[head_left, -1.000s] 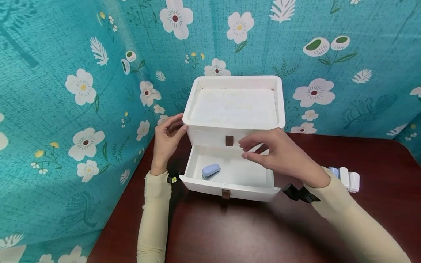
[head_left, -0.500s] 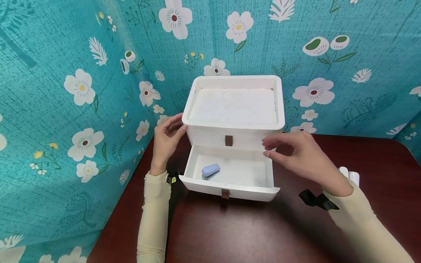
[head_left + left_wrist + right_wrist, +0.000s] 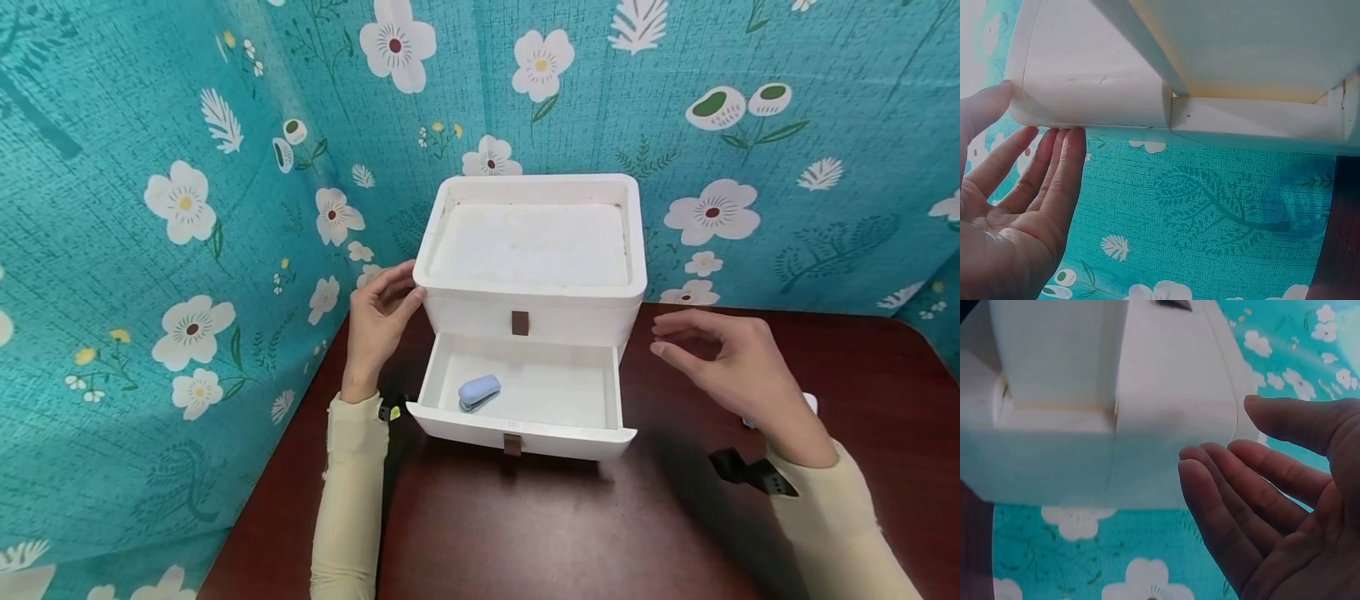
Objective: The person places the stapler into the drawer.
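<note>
A small white two-drawer storage box (image 3: pixel 531 242) stands on the table, its lower drawer (image 3: pixel 555 392) pulled out. Inside that drawer, toward the left, lies a light blue stapler (image 3: pixel 478 392). My left hand (image 3: pixel 377 325) rests at the box's left front corner. In the left wrist view, the left hand's fingers (image 3: pixel 1063 156) lie nearly straight against the side, thumb at the edge. My right hand (image 3: pixel 723 358) hovers right of the box, holding nothing, its fingers loosely bent and thumb apart. The right wrist view shows this hand (image 3: pixel 1272 494) beside the box's side.
A white object (image 3: pixel 810 403) on the table is mostly hidden behind the right wrist. The upper drawer, with a brown tab (image 3: pixel 520 323), is closed. A teal floral cloth (image 3: pixel 585 100) hangs behind and to the left of the dark red table (image 3: pixel 525 533).
My right hand has moved right, from over the open drawer to beyond the box's right side. The left hand, box and stapler stay where they were.
</note>
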